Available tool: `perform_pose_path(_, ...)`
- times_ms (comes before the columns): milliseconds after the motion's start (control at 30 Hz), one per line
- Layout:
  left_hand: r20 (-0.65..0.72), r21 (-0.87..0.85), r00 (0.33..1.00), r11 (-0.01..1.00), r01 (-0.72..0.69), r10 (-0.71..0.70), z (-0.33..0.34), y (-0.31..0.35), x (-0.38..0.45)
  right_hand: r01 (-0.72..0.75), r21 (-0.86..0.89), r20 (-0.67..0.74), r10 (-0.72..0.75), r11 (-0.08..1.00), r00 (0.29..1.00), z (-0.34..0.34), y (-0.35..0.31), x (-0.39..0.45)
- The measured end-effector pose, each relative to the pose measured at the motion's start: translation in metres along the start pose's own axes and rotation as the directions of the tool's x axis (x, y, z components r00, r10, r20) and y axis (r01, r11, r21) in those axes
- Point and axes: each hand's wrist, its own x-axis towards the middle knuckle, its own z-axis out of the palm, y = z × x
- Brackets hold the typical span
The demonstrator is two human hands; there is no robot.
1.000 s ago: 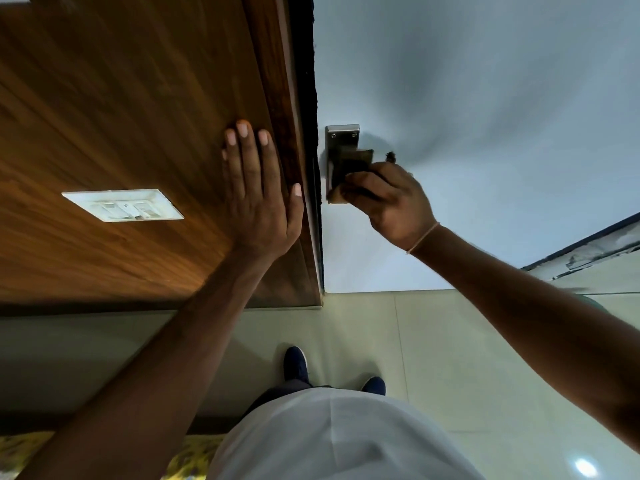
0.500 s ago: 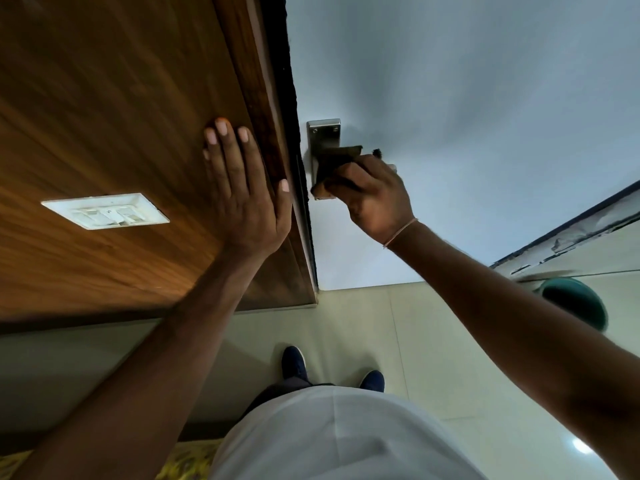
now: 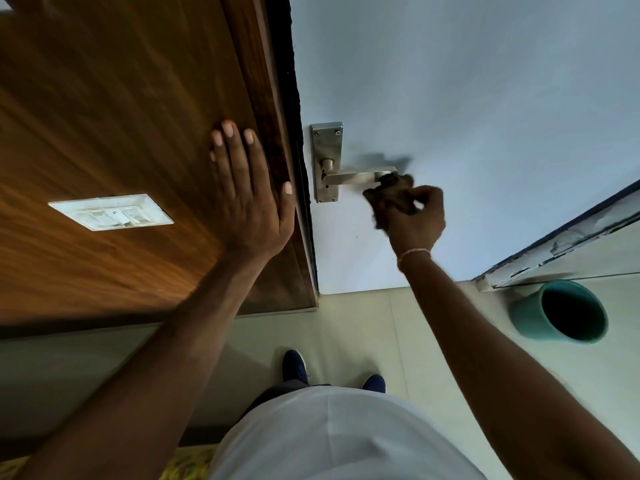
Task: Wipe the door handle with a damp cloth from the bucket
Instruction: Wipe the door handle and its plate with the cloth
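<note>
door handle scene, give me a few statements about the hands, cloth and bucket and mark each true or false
1. The right hand grips a dark cloth at the free end of the door handle. True.
2. The left hand holds a second cloth. False: it rests flat and open on the wooden panel, holding nothing.
3. The bucket stands on the floor to the person's right. True.
4. The cloth covers the handle's metal backplate. False: the backplate is bare; the cloth is at the lever's far end.
5. The light switch plate is on the white door. False: it is on the wooden panel.
</note>
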Motion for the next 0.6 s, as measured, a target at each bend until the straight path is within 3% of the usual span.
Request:
perform_pose_path(33,-0.001,0.003,1.000,1.000,0.001,-0.001,0.000,0.000,0.000,-0.159,0.174,0.077,0.148,0.972,0.986,0.006,0.001,-0.010)
perform_pose_path(100,0.000,0.010,1.000,1.000,-0.001,0.001,0.001,0.000,-0.001,-0.419,0.405,0.280,0.325,0.813,0.903,0.023,0.006,-0.026)
perform_pose_path(200,0.013,0.009,1.000,1.000,-0.013,0.013,-0.001,-0.001,-0.001,-0.623,0.473,0.476,0.415,0.623,0.775,0.054,0.003,-0.041)
perform_pose_path(400,0.035,0.022,0.999,0.999,-0.032,0.031,-0.002,-0.006,-0.001,-0.811,0.447,0.646,0.491,0.378,0.585,0.091,-0.034,-0.047)
perform_pose_path(467,0.037,0.027,0.999,0.999,-0.034,0.033,0.000,-0.006,-0.001,-0.821,0.460,0.651,0.500,0.339,0.571,0.086,-0.036,-0.038)
perform_pose_path(600,0.029,0.036,0.999,0.999,-0.021,0.020,0.003,-0.004,-0.002,-0.790,0.464,0.608,0.505,0.400,0.613,0.064,-0.035,-0.019)
